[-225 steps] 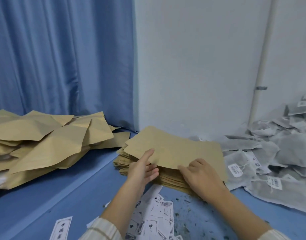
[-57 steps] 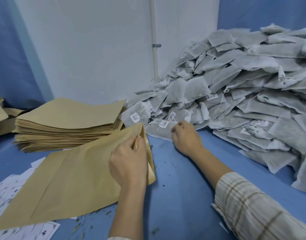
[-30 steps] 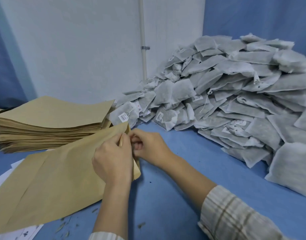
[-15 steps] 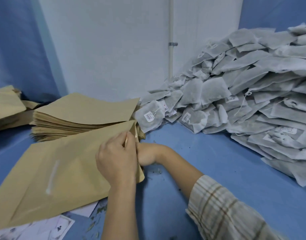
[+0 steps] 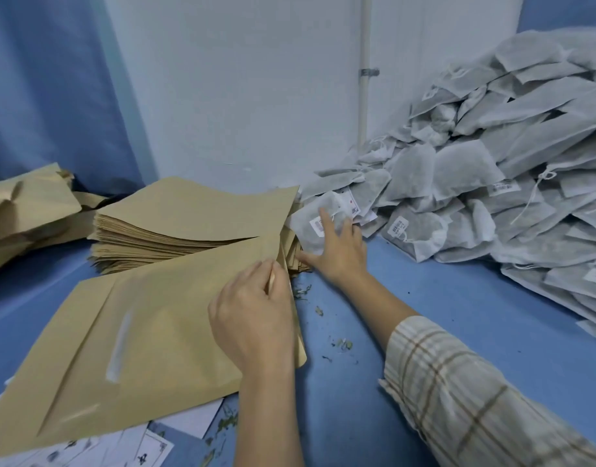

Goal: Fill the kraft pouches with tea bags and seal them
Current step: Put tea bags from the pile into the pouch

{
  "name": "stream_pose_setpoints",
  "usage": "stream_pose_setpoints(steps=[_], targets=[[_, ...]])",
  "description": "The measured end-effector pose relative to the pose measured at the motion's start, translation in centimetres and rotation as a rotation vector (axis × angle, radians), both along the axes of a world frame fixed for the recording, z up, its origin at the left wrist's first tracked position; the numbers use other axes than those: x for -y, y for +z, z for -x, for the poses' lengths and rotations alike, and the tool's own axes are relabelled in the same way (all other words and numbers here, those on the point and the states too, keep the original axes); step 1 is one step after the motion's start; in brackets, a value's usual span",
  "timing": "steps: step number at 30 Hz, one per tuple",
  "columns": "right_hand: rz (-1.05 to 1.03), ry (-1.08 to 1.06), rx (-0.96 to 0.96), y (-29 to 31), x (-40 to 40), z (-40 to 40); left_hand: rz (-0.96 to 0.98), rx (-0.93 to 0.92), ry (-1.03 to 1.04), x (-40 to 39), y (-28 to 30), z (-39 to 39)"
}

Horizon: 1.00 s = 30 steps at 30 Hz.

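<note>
A large flat kraft pouch point(image 5: 138, 338) lies on the blue table with its mouth pointing right. My left hand point(image 5: 252, 318) pinches the upper lip of that mouth near its top corner. My right hand point(image 5: 337, 251) reaches past the mouth and lies with spread fingers on a white tea bag point(image 5: 318, 220) at the near left edge of the big tea bag pile point(image 5: 492, 183). A stack of empty kraft pouches point(image 5: 188, 224) sits just behind the held pouch.
Filled or crumpled kraft pouches point(image 5: 23, 210) lie at the far left. White paper labels point(image 5: 138, 446) are spread under the pouch's near edge. Loose tea crumbs point(image 5: 337, 345) dot the blue table point(image 5: 458, 315). A white wall and pipe point(image 5: 365, 72) stand behind.
My right hand has left the pouch mouth and moved up and right onto a tea bag at the pile's edge. My left hand keeps its pinch on the pouch lip.
</note>
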State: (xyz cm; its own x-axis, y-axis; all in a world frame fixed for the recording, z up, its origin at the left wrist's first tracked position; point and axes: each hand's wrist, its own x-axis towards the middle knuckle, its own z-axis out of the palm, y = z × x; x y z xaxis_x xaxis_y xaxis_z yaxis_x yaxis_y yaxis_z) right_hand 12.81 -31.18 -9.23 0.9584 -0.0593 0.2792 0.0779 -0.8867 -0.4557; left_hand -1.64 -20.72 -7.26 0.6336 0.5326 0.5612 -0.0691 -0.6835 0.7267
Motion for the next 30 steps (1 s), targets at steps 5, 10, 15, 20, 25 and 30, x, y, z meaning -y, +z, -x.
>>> stream_pose_setpoints(steps=[5, 10, 15, 20, 25, 30], targets=[[-0.041, -0.107, 0.096, -0.3, 1.2, -0.5, 0.034, -0.002, -0.006, 0.2, 0.1, 0.2], [-0.383, 0.053, 0.241, 0.5, 4.1, 2.1, 0.075, 0.013, -0.003, 0.3, 0.2, 0.3], [-0.436, 0.488, 0.045, 3.4, 7.6, 6.3, 0.099, 0.01, 0.009, 0.4, 0.4, 0.4], [-0.16, 0.668, 0.072, 3.9, 6.3, 9.2, 0.096, 0.036, -0.011, 0.6, 0.5, 0.5], [-0.63, 0.658, 0.106, 2.8, 0.0, 9.9, 0.085, 0.067, -0.02, 0.9, 0.7, 0.6], [-0.436, 0.397, 0.089, 1.3, -3.5, 9.3, 0.05, 0.129, -0.077, 1.0, 0.6, 0.5]])
